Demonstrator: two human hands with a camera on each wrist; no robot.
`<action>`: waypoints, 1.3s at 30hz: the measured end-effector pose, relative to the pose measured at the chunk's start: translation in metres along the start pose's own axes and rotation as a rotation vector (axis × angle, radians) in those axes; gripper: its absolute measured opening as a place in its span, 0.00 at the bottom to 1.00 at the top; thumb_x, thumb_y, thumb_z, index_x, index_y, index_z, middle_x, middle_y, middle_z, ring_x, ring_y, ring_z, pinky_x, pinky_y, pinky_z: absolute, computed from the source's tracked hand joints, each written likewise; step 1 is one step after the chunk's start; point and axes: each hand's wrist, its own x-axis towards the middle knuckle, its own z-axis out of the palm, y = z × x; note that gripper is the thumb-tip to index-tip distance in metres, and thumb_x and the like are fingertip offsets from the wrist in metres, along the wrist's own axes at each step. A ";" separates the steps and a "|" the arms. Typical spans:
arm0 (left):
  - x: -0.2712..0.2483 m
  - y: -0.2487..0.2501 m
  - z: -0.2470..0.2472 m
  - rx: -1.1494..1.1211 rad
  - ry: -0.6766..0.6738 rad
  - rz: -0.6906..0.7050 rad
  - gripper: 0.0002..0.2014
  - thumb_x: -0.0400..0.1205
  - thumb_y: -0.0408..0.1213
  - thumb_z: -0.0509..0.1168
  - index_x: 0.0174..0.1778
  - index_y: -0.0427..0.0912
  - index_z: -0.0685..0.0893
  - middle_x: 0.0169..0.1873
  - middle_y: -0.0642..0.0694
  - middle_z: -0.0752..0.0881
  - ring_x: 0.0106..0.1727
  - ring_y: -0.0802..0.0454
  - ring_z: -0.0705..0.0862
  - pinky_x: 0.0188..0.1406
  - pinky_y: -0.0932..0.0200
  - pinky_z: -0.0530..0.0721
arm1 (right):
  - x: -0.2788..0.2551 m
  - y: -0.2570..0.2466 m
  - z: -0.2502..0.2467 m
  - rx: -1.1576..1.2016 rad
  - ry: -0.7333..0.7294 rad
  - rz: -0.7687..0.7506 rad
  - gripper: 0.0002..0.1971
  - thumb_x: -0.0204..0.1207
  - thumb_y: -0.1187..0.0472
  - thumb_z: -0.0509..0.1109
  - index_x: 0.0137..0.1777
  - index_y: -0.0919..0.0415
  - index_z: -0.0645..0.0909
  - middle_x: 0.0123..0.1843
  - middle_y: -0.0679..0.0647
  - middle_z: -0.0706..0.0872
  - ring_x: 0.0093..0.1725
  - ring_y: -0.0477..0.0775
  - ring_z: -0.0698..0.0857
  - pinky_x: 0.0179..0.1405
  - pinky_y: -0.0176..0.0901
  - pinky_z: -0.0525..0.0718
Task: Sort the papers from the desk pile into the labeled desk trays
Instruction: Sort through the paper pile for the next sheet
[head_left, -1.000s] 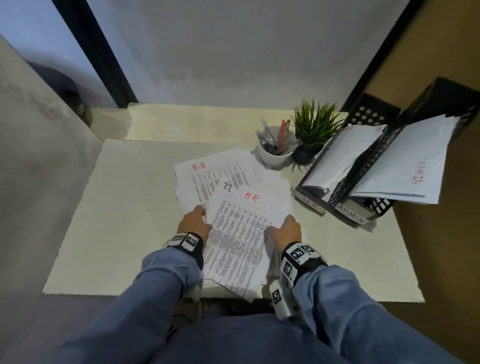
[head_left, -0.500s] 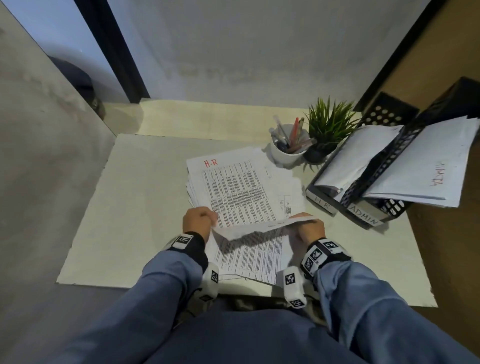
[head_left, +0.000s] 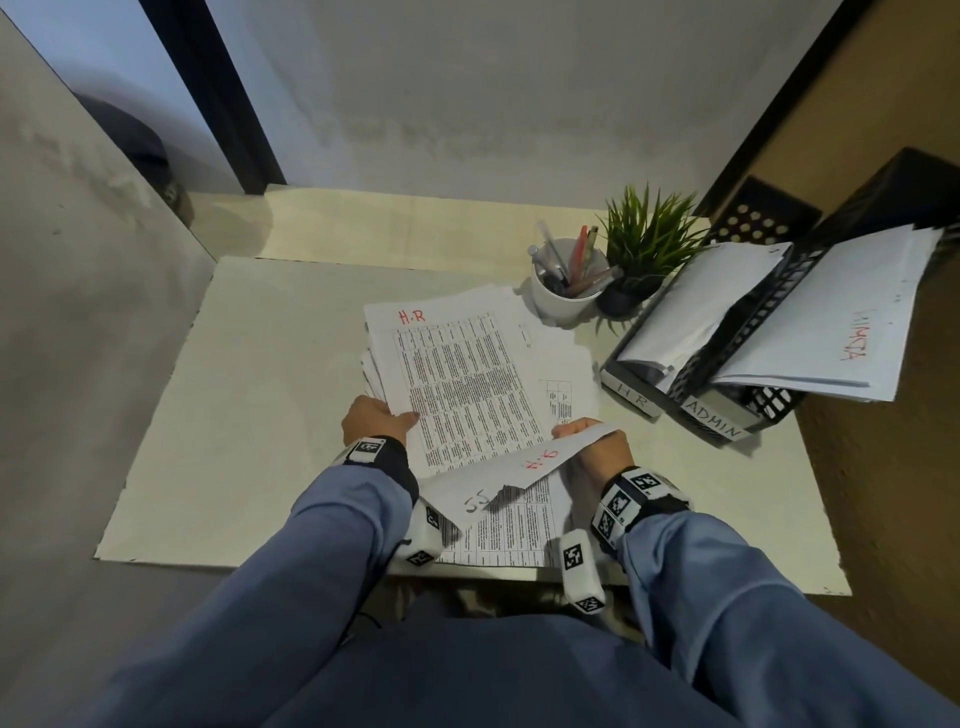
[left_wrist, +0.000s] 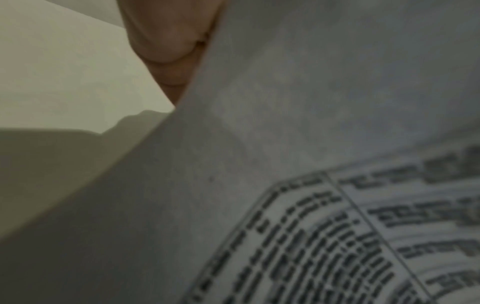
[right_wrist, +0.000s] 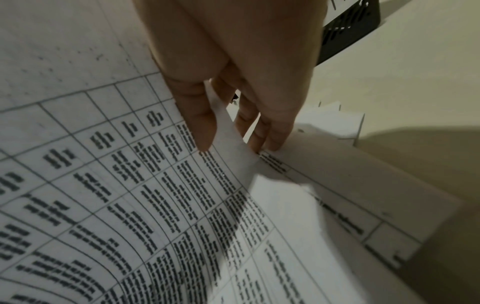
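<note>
Your right hand (head_left: 597, 451) pinches the near right corner of a thin white printed sheet (head_left: 498, 475), thumb on one face and fingers (right_wrist: 262, 131) curled behind it. The sheet is lifted and folded over towards you, so its red "H.R" mark and a handwritten number read upside down. Your left hand (head_left: 375, 420) grips the left edge of the loose pile of white papers (head_left: 467, 384), fingers curled over the edge; in the left wrist view only one finger beside blurred paper shows.

The pile lies at the middle of the pale, matte desk mat (head_left: 249, 405), its sheets fanned unevenly, with the top one covered in a dense black table and marked "H.R" in red at its far left corner. How many sheets it holds cannot be told.

To the right stand two black perforated plastic desk trays, side by side and touching. The left tray (head_left: 631, 400) carries a white "H R" label and holds curled white paper. The right tray (head_left: 714, 423) is labelled "ADMIN" and holds flat white sheets with red writing that overhang its right side.

Far of the pile, one smooth white round cup (head_left: 563, 304) holds several pens, and one small spiky green plant in a dark pot (head_left: 641, 249) stands just beside it to the right.
</note>
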 end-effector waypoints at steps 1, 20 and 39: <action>0.000 0.000 -0.003 0.022 0.005 0.032 0.22 0.72 0.40 0.76 0.56 0.34 0.80 0.54 0.38 0.85 0.57 0.38 0.83 0.51 0.55 0.79 | 0.000 0.000 0.000 0.035 0.003 0.015 0.19 0.69 0.84 0.57 0.26 0.63 0.78 0.29 0.54 0.81 0.37 0.54 0.80 0.32 0.34 0.79; -0.037 -0.007 -0.010 -0.373 -0.481 0.110 0.21 0.69 0.09 0.49 0.19 0.33 0.78 0.27 0.46 0.89 0.39 0.56 0.86 0.29 0.78 0.79 | 0.007 -0.027 -0.004 0.096 0.155 -0.010 0.16 0.80 0.67 0.57 0.62 0.77 0.78 0.64 0.75 0.80 0.64 0.73 0.80 0.66 0.64 0.79; -0.068 0.061 -0.013 -0.625 -0.393 0.385 0.10 0.77 0.34 0.71 0.51 0.53 0.86 0.52 0.49 0.89 0.56 0.47 0.87 0.61 0.48 0.83 | -0.028 -0.085 -0.025 0.385 0.057 -0.211 0.17 0.75 0.72 0.67 0.63 0.66 0.80 0.59 0.64 0.87 0.58 0.64 0.86 0.63 0.58 0.83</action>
